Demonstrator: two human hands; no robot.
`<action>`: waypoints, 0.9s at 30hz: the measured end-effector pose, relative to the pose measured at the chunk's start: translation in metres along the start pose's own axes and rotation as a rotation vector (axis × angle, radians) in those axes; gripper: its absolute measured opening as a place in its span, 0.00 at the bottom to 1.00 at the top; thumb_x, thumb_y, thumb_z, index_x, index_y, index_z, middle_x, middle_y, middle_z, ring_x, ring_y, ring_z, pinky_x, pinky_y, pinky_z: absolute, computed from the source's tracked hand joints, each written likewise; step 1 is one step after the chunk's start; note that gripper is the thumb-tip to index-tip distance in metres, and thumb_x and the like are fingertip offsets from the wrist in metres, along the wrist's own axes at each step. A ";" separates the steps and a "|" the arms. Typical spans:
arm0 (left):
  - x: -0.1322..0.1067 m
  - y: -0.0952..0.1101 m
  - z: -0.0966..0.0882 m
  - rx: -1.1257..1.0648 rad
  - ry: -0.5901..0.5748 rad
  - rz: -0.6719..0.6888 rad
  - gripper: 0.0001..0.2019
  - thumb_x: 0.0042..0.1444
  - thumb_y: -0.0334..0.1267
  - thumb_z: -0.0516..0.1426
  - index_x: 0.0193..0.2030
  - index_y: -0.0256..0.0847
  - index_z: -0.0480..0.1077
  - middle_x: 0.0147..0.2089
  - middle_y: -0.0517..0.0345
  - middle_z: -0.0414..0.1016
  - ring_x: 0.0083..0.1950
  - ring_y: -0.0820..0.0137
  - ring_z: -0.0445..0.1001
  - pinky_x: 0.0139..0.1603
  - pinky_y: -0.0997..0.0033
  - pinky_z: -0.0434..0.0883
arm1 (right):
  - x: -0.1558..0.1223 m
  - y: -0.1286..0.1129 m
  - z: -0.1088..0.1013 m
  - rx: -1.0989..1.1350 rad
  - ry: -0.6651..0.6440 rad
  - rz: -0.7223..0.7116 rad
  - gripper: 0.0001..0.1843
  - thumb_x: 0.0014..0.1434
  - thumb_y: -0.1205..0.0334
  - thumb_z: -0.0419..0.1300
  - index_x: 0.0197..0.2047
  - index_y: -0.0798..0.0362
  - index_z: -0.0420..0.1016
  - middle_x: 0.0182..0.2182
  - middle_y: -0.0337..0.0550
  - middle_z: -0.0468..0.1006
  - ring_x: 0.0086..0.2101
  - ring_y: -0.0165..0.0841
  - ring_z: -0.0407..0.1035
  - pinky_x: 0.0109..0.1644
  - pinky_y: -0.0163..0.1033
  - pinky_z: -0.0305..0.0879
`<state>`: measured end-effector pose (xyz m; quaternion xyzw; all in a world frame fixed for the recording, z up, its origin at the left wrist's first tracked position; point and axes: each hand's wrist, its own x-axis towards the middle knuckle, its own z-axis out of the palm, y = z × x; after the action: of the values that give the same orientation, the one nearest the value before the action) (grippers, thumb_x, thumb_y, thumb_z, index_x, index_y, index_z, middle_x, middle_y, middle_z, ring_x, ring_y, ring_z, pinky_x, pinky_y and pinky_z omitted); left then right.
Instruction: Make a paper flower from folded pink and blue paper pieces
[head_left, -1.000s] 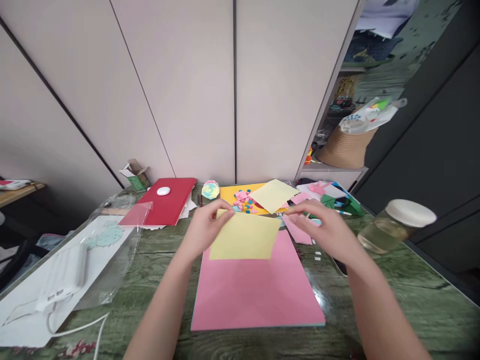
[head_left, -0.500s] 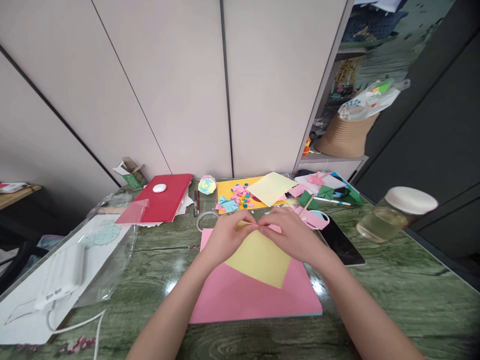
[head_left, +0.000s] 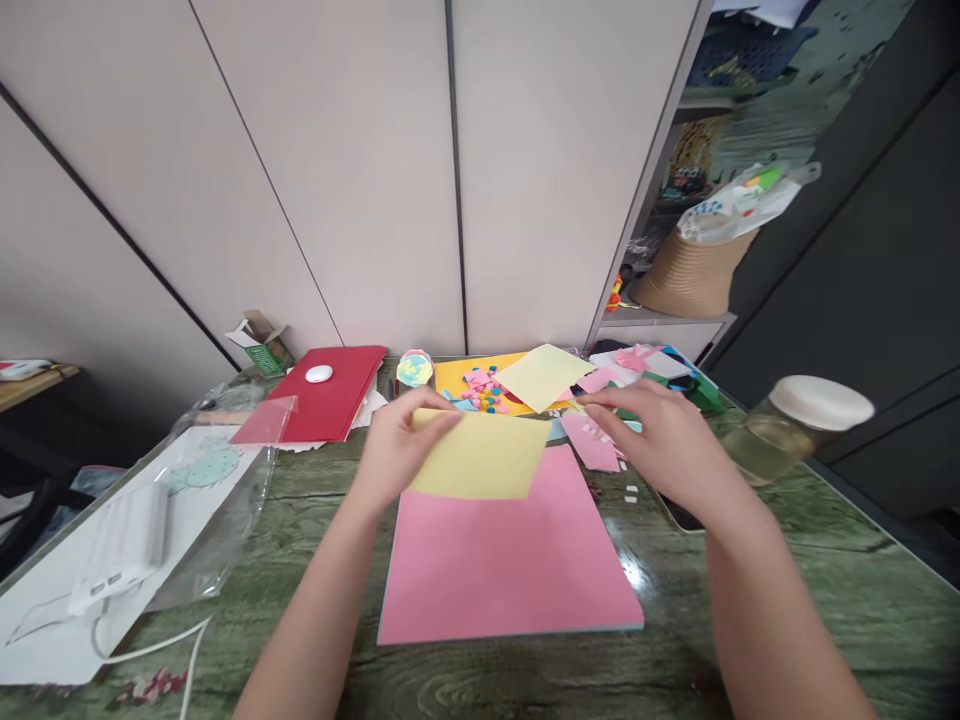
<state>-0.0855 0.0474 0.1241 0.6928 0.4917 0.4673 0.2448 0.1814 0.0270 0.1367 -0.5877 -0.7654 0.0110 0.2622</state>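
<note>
My left hand (head_left: 401, 440) grips the upper left edge of a yellow paper sheet (head_left: 480, 458), its thumb lying across the front. The sheet is held up, tilted, over the far part of a stack of pink paper (head_left: 510, 570). Off to the right, my right hand (head_left: 652, 430) is pinched closed over the paper scraps. A small pale-yellow tip shows at its fingertips, too small to name. Below that hand are a pink paper piece (head_left: 591, 443) and small white bits (head_left: 631, 494).
Behind lie a yellow sheet (head_left: 469, 372) with small pink, blue and yellow pieces, and a pale-yellow square (head_left: 544, 377). A red folder (head_left: 330, 395) and a white power bank (head_left: 124, 550) are at left. A lidded jar (head_left: 787, 430) stands right, near a partly hidden phone (head_left: 681, 515).
My hands, pinched together at the yellow sheet's top edge before, are now apart. The left has moved left with the sheet; the right has let go of it and moved right.
</note>
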 end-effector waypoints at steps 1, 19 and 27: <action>-0.002 0.003 0.009 -0.029 -0.062 0.010 0.06 0.51 0.40 0.57 0.29 0.41 0.70 0.33 0.62 0.74 0.36 0.71 0.71 0.37 0.74 0.65 | -0.002 -0.007 0.000 0.034 0.027 -0.040 0.14 0.59 0.56 0.50 0.45 0.46 0.73 0.40 0.42 0.76 0.42 0.37 0.66 0.45 0.42 0.57; -0.027 0.010 0.061 0.295 -0.497 0.312 0.09 0.51 0.29 0.51 0.26 0.41 0.71 0.24 0.62 0.74 0.27 0.72 0.70 0.46 0.66 0.64 | -0.013 -0.032 0.024 -0.154 -0.400 -0.423 0.15 0.60 0.67 0.50 0.26 0.51 0.73 0.21 0.40 0.73 0.28 0.34 0.66 0.38 0.40 0.55; -0.005 0.002 0.014 0.287 -0.456 0.271 0.08 0.51 0.29 0.50 0.25 0.41 0.68 0.26 0.64 0.73 0.32 0.73 0.70 0.42 0.71 0.64 | -0.008 0.001 -0.005 0.091 -0.337 -0.333 0.17 0.61 0.53 0.49 0.28 0.47 0.75 0.25 0.39 0.76 0.32 0.34 0.68 0.40 0.40 0.59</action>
<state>-0.0723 0.0436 0.1175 0.8667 0.3883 0.2536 0.1839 0.1859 0.0186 0.1376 -0.4308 -0.8834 0.0999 0.1549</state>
